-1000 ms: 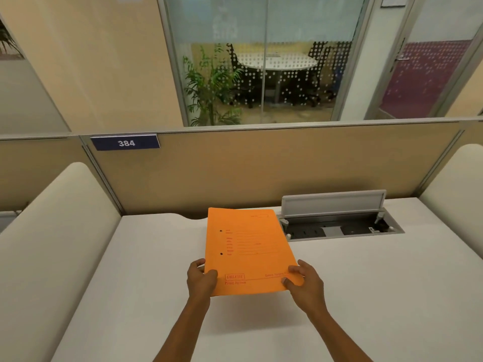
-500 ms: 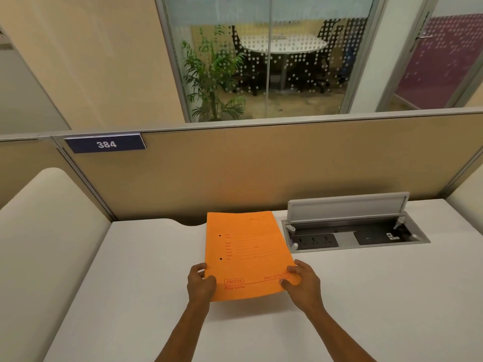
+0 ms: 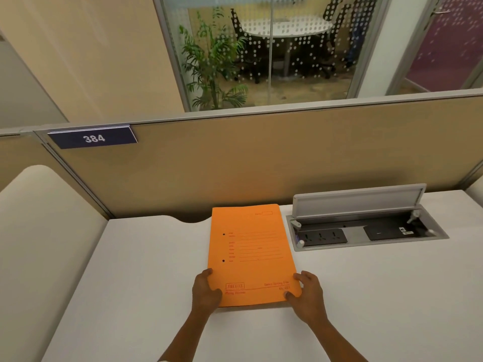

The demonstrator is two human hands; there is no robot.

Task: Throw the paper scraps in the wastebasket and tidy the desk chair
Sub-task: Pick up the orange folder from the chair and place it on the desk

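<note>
Both hands, left hand (image 3: 206, 291) and right hand (image 3: 307, 291), grip the flat orange card folder's (image 3: 251, 252) near corners, now lowered almost flat onto the white counter (image 3: 146, 270), with no paper scraps, wastebasket or chair in view.

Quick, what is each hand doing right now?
Left hand: grips the orange folder at its near left corner.
Right hand: grips the same folder at its near right corner.
</note>
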